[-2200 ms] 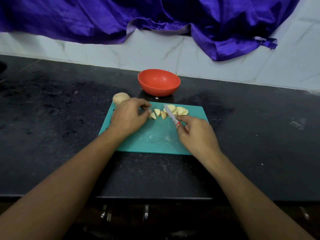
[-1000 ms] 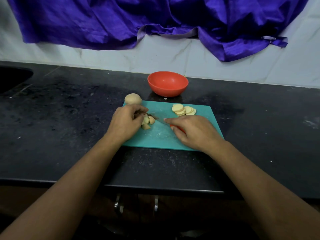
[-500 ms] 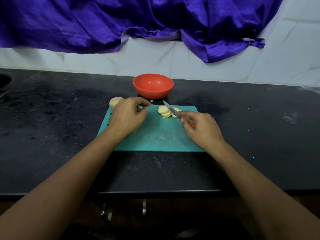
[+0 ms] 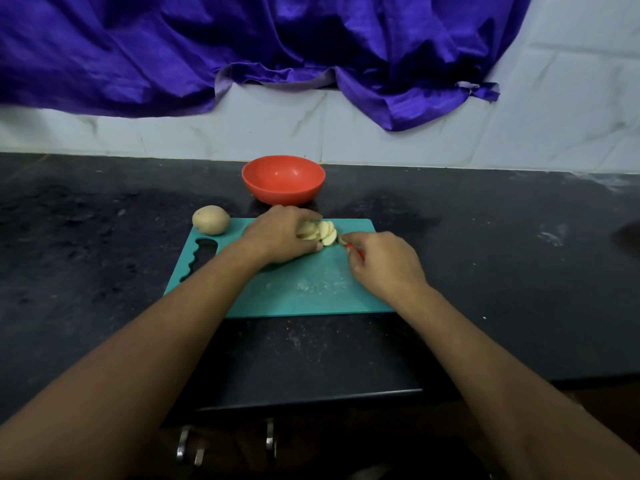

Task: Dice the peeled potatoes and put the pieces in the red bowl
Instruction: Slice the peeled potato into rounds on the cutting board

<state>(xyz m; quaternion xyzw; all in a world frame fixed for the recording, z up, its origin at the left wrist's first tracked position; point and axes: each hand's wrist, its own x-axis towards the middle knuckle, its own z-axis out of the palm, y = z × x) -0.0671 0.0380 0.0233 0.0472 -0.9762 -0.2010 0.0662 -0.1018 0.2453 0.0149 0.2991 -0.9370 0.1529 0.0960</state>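
Now, mid-frame, the left hand [image 4: 278, 237] curls round the potato slices [image 4: 327, 233] on the teal board [image 4: 311, 294]; the right hand [image 4: 384, 263] grips a red-handled knife [image 4: 354, 250].

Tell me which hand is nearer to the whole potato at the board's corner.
Left. The left hand holds the potato slices just right of the whole potato; the right hand, gripping the knife, is farther right, beyond those slices.

Fanned potato slices [image 4: 328, 233], gripped by my left hand [image 4: 277, 237], lie on the teal board [image 4: 311, 292]; whole potato [image 4: 211, 220] at its corner, red bowl [image 4: 283, 180] beyond.
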